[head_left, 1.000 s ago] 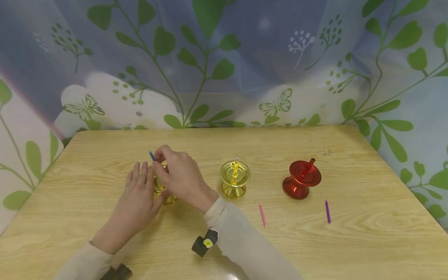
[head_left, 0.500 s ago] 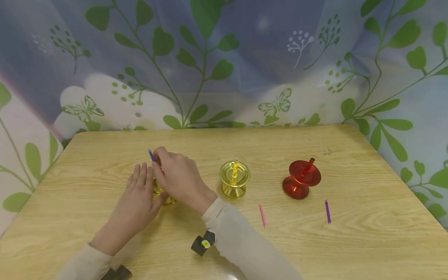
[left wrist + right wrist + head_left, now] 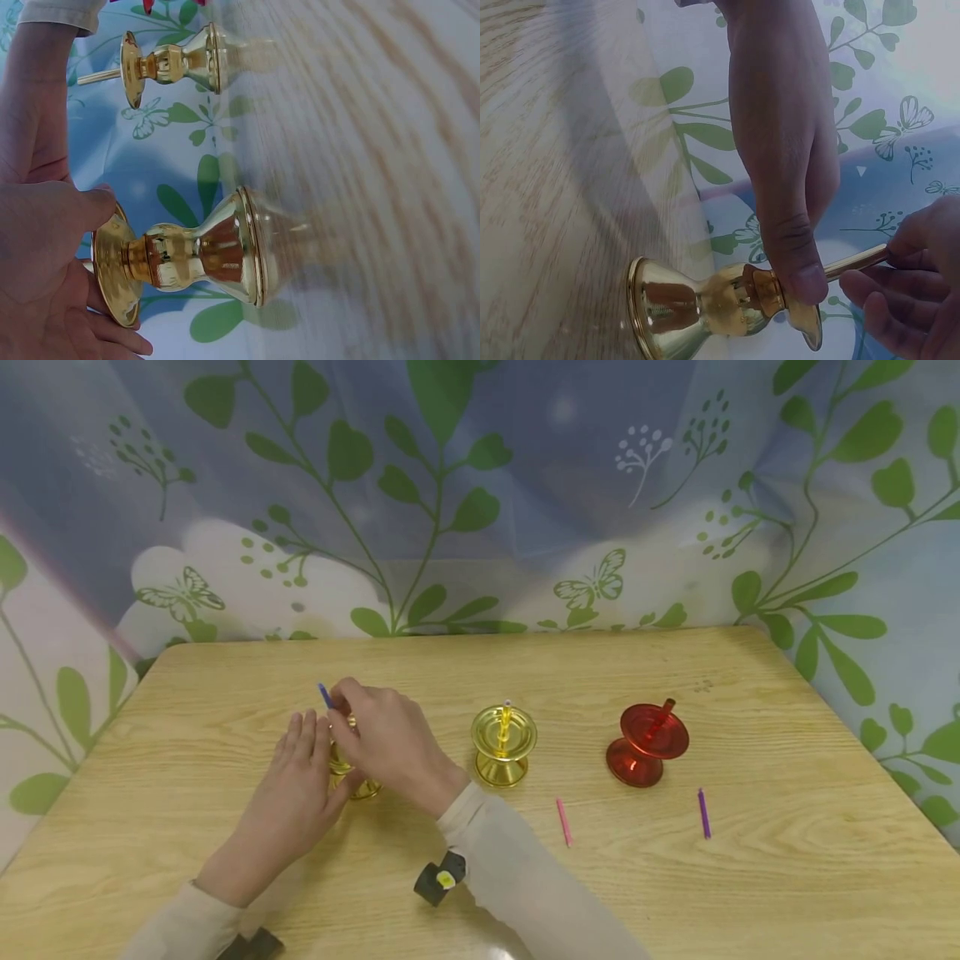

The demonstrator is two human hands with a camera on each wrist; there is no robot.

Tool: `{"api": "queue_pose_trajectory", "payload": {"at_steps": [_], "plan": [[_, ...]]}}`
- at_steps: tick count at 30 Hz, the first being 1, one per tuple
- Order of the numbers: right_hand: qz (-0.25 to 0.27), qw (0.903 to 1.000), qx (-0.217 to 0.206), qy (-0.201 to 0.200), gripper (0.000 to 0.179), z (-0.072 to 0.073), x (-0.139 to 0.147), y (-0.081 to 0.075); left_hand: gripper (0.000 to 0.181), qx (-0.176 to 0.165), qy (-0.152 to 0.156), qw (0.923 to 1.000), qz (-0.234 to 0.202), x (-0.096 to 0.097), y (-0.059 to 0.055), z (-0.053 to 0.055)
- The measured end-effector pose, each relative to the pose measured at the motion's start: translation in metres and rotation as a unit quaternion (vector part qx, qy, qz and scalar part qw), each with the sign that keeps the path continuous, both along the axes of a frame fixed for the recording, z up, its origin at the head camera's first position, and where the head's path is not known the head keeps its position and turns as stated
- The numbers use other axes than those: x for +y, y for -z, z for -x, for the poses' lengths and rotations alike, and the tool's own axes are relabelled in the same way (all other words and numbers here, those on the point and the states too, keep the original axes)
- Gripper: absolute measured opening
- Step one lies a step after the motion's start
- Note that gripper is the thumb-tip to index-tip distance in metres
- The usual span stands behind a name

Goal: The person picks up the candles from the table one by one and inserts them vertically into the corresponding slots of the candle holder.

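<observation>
A gold candle holder (image 3: pixel 366 788) stands upright on the table at the left, partly covered by both hands. My left hand (image 3: pixel 288 789) holds its dish from the left, the thumb on the rim in the left wrist view and the fingers along the far side. Over the dish, my right hand (image 3: pixel 390 739) pinches a slim blue candle (image 3: pixel 325 695), whose tip sticks out past the fingers. In the right wrist view, the holder's thin gold stem (image 3: pixel 855 262) rises from the dish to the right fingertips. The candle's lower end is hidden by the fingers.
A second gold candle holder (image 3: pixel 502 768) stands mid-table, and a red one (image 3: pixel 635 764) is to its right. A pink candle (image 3: pixel 564 822) and a purple candle (image 3: pixel 704 814) lie in front of them. A leaf-patterned curtain (image 3: pixel 480 552) hangs behind the wooden table (image 3: pixel 637 893).
Both hands keep nearly the same place at the left holder. The right hand and the blue candle shift only very slightly.
</observation>
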State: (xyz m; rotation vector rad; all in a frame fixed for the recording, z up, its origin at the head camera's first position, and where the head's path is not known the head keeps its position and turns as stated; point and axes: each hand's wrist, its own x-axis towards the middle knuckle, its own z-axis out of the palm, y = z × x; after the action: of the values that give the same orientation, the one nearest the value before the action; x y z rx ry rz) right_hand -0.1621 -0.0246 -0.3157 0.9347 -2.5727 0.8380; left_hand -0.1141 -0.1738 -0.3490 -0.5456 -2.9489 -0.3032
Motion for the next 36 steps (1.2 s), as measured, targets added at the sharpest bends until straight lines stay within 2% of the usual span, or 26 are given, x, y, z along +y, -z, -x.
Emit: {"api": "queue_pose_trajectory", "payload": {"at_steps": [9, 16, 20, 24, 30, 33, 36], "plan": [[0.007, 0.9994, -0.033, -0.004, 0.036, -0.004, 0.003, 0.000, 0.076, -0.008, -0.003, 0.9999, -0.010, -0.002, 0.000, -0.001], [-0.058, 0.9972, -0.046, 0.015, 0.042, -0.017, 0.016, 0.001, 0.076, -0.011, -0.002, 0.9999, -0.005, -0.001, 0.000, 0.001], [-0.053, 0.9952, -0.081, -0.018, 0.039, -0.029, 0.035, -0.001, 0.077, -0.012, -0.007, 0.9999, -0.010, 0.000, 0.000, 0.002], [-0.043, 0.9917, -0.112, -0.046, 0.034, -0.038, 0.054, 0.001, 0.084, -0.027, -0.014, 0.9991, -0.030, 0.000, -0.002, 0.001], [-0.072, 0.9918, -0.092, -0.052, 0.029, -0.052, 0.075, 0.005, 0.086, -0.036, -0.016, 0.9982, -0.045, -0.002, -0.001, -0.001], [-0.087, 0.9928, -0.070, -0.043, 0.028, -0.057, 0.084, 0.007, 0.085, -0.031, -0.015, 0.9983, -0.048, 0.000, -0.001, -0.002], [-0.085, 0.9946, -0.050, -0.031, 0.025, -0.060, 0.096, 0.008, 0.085, -0.025, -0.015, 0.9984, -0.048, 0.002, -0.002, -0.007]]}}
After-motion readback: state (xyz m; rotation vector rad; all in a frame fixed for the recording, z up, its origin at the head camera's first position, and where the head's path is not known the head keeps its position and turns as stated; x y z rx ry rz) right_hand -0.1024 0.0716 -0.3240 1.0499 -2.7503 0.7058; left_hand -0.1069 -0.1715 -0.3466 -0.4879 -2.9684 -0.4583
